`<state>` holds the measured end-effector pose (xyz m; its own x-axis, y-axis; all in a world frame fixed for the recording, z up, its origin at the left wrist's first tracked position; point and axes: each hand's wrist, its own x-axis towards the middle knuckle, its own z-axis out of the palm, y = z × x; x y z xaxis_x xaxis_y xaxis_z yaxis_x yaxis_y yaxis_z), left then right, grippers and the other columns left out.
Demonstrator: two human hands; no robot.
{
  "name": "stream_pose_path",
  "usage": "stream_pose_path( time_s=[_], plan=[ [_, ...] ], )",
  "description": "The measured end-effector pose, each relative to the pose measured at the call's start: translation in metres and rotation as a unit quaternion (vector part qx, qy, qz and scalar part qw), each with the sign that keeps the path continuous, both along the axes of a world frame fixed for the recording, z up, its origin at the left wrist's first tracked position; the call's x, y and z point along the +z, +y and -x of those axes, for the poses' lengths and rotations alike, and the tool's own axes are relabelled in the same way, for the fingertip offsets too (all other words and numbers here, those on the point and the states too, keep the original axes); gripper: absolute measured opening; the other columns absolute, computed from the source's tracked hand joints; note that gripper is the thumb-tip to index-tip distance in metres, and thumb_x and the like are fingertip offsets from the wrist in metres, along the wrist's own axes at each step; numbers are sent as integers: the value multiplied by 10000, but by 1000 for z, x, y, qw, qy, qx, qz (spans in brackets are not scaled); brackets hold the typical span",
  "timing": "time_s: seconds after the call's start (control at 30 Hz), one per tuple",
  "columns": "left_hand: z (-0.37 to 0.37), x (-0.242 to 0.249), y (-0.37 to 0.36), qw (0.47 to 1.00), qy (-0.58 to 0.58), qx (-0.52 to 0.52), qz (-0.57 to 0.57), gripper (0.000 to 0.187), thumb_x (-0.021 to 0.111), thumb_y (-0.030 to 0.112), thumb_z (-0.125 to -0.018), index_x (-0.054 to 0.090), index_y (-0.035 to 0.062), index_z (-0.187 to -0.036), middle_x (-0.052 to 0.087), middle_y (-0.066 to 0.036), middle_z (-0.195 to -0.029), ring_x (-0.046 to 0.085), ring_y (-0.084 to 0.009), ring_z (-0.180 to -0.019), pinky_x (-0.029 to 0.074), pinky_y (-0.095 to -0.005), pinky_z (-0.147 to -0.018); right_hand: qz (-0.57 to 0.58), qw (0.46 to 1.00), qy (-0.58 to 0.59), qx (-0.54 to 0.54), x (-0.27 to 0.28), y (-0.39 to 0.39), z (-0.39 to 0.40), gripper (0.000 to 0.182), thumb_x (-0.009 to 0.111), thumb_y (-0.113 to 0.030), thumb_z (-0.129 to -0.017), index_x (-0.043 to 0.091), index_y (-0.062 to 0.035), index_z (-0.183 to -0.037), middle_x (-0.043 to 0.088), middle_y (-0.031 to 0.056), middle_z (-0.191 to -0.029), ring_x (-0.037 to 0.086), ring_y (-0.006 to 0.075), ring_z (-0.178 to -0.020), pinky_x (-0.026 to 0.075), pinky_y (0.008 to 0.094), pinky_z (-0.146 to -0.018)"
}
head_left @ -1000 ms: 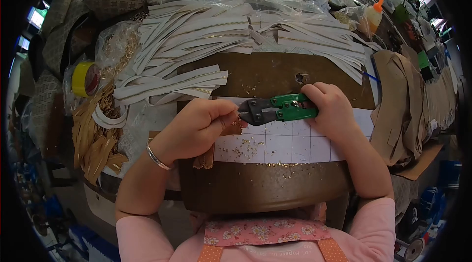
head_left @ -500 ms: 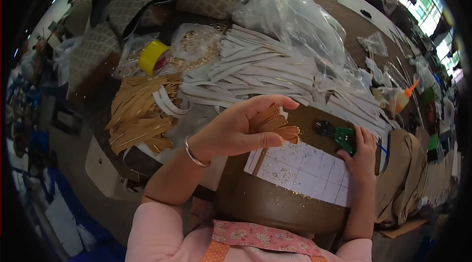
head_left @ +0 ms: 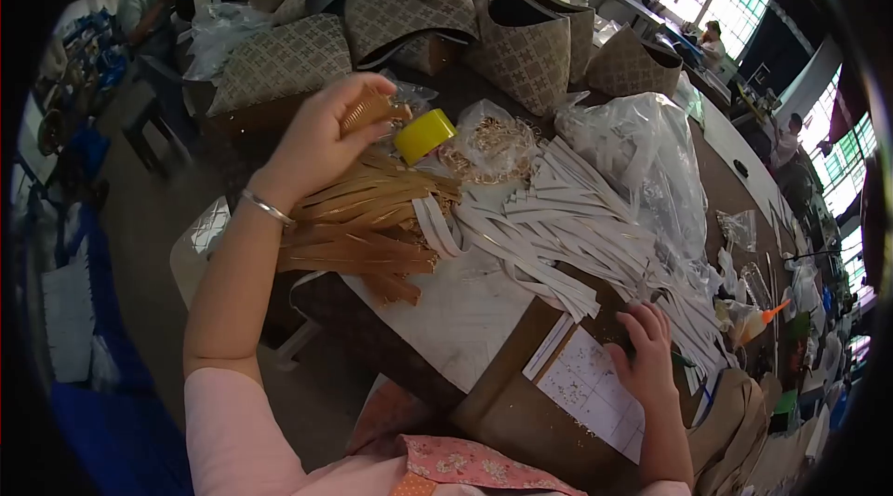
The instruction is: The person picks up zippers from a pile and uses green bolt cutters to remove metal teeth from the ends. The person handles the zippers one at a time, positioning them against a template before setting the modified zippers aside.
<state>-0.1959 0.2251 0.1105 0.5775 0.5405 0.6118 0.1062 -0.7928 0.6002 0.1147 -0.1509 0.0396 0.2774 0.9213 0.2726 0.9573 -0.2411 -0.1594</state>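
My left hand (head_left: 321,138) is raised over the pile of tan zipper strips (head_left: 363,203), closed round a folded bundle of tan zippers (head_left: 370,112) whose gold teeth show between thumb and fingers. Just beyond it stands a roll of yellow tape (head_left: 425,136). My right hand (head_left: 646,361) rests over the right part of the brown board, its fingers apart and holding nothing visible. Under and beside its palm lies a gridded white sheet (head_left: 581,375) scattered with tiny gold bits. White zipper strips (head_left: 577,217) fan out above that hand. The green-handled cutters (head_left: 686,363) are mostly hidden behind it.
A clear bag of gold metal parts (head_left: 490,142) sits behind the strips, beside a large plastic bag (head_left: 637,147). Patterned bag panels (head_left: 409,17) are heaped along the back. An orange-tipped bottle (head_left: 752,324) stands at right. Other people (head_left: 139,3) are in the background.
My left hand has moved left and away from the board with the tan zippers, over the tan pile. My right hand has let go of the green-handled cutters. The view has swung leftward and up.
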Motion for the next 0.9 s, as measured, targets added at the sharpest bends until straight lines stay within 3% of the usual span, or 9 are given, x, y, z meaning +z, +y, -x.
stream_pose_path(
  time_s=[0.03,0.2,0.27,0.3,0.43,0.6,0.63,0.7,0.9],
  plan=[
    [-3,-17,8,996,53,-1,-72,368,746,135,-848,582,66,-1170,643,-113,-1087,633,-245,-1039,509,-340,-888,2,998,-6,60,8,21,11,427,745,-185,-769,612,-56,-1154,547,145,-1266,463,376,-1243,342,508,-1055],
    [0,-95,-19,979,178,-80,55,458,777,191,-807,579,65,-1201,581,-151,-1146,584,-312,-1097,497,-386,-912,-53,965,51,252,5,140,57,315,648,-57,-808,631,-95,-1120,601,99,-1173,535,324,-1166,401,466,-1010],
    [7,-106,-41,986,68,26,-149,439,758,109,-808,579,49,-1204,544,-137,-1167,559,-316,-1092,463,-390,-938,-84,963,103,237,-9,188,67,293,600,-6,-812,651,-87,-1090,638,99,-1128,574,321,-1109,446,437,-960],
    [18,-108,-54,986,66,31,-150,439,758,109,-808,579,49,-1204,544,-137,-1167,559,-316,-1092,463,-390,-938,-84,962,100,241,-15,213,70,293,600,-6,-812,651,-87,-1090,638,99,-1128,574,321,-1109,446,437,-960],
    [83,-130,-107,976,2,214,35,262,722,86,-823,597,30,-1046,531,-148,-1154,572,-306,-1046,490,-367,-872,-45,969,150,192,-25,297,79,241,554,-40,-863,690,-88,-1056,672,133,-1072,622,351,-1020,497,436,-877],
    [142,-216,-133,905,15,414,100,389,735,115,-822,513,38,-1133,557,-124,-1034,573,-218,-855,489,-316,-776,119,980,124,96,-50,376,87,255,580,-176,-886,693,-78,-1093,675,172,-1074,636,367,-1007,513,443,-866],
    [145,-220,-135,903,17,418,100,389,735,115,-822,513,38,-1133,557,-124,-1034,573,-218,-855,489,-316,-776,155,983,76,70,-52,384,90,263,580,-197,-876,697,-67,-1073,683,168,-1068,650,356,-994,527,447,-845],
    [141,-218,-140,897,-21,293,331,485,734,152,-830,454,41,-1210,585,-125,-979,592,-205,-808,495,-311,-730,191,980,27,47,-49,388,101,276,581,-218,-866,701,-56,-1054,691,164,-1062,663,344,-980,542,451,-825],
    [137,-204,-125,900,62,210,378,226,699,158,-859,612,17,-1014,619,-107,-883,608,-212,-719,500,-311,-665,260,964,38,45,-16,376,98,326,619,-231,-866,660,-19,-1110,688,180,-1070,667,333,-997,531,436,-842]
  ],
)
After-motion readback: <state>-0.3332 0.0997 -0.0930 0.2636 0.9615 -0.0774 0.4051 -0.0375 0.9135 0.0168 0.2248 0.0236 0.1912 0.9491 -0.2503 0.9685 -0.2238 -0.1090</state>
